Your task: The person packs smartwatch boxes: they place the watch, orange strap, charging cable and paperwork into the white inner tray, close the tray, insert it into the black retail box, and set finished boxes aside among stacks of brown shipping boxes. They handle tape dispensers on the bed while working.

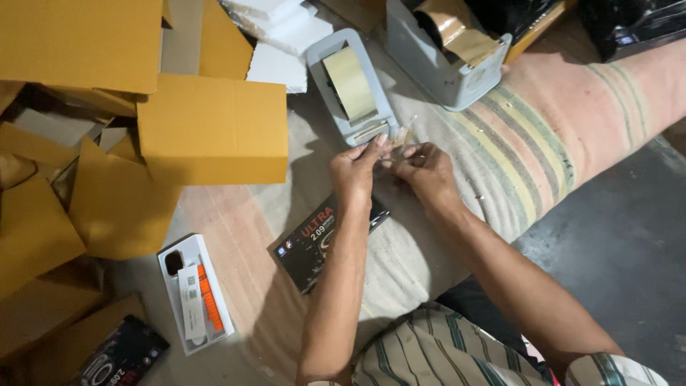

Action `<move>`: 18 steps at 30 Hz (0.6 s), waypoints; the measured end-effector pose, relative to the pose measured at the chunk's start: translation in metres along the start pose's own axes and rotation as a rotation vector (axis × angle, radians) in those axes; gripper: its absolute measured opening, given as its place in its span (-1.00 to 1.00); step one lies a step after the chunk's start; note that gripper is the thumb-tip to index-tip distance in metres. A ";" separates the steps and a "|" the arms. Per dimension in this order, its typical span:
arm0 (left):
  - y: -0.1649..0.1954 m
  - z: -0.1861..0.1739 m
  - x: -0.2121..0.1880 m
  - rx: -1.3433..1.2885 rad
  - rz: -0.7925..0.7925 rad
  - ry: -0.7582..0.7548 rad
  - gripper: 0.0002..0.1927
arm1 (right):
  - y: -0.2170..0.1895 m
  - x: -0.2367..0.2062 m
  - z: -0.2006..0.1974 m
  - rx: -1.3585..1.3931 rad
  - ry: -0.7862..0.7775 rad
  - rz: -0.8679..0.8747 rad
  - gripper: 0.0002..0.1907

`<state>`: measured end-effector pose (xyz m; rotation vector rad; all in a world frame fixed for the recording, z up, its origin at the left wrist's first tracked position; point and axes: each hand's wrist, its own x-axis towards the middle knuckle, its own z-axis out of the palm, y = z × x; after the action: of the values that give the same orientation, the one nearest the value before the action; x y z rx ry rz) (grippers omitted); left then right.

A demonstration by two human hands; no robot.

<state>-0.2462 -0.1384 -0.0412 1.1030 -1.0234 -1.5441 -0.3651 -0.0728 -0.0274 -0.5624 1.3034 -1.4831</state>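
Observation:
My left hand (355, 170) and my right hand (423, 169) meet just below a grey tape dispenser (349, 87) that lies on a striped cloth. Between their fingertips both hands pinch a strip of clear tape (400, 136) pulled from the dispenser's front edge. The dispenser carries a roll of tan tape. A black product box (309, 246) lies under my left forearm, partly hidden by it.
A second grey dispenser with brown tape (446, 50) stands at the back. Several yellow cardboard boxes (213, 129) are piled on the left, with white foam pieces (279, 28) behind. A white boxed item (194, 292) and another black box (121, 354) lie at the lower left.

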 end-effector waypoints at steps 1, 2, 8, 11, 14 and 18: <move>0.000 0.002 0.000 0.017 -0.024 0.023 -0.72 | 0.002 0.001 -0.001 0.000 -0.016 -0.004 -0.75; 0.000 0.004 0.002 0.143 0.013 0.038 -0.72 | 0.003 0.002 0.000 -0.001 -0.033 -0.010 -0.76; 0.022 -0.005 -0.017 0.311 0.171 -0.054 -0.74 | -0.001 -0.015 -0.002 0.029 -0.047 -0.007 -0.71; 0.038 -0.021 -0.048 0.458 0.408 -0.106 -0.76 | -0.009 -0.041 -0.011 -0.070 -0.077 -0.021 -0.64; 0.047 -0.037 -0.090 0.668 0.614 -0.078 -0.80 | -0.009 -0.079 -0.017 -0.164 -0.099 0.036 -0.60; 0.043 -0.064 -0.141 0.807 0.755 -0.003 -0.76 | 0.006 -0.124 -0.008 -0.177 -0.116 0.108 -0.59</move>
<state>-0.1539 -0.0164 0.0087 1.0209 -1.8746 -0.5126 -0.3260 0.0422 -0.0016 -0.6727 1.3598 -1.2362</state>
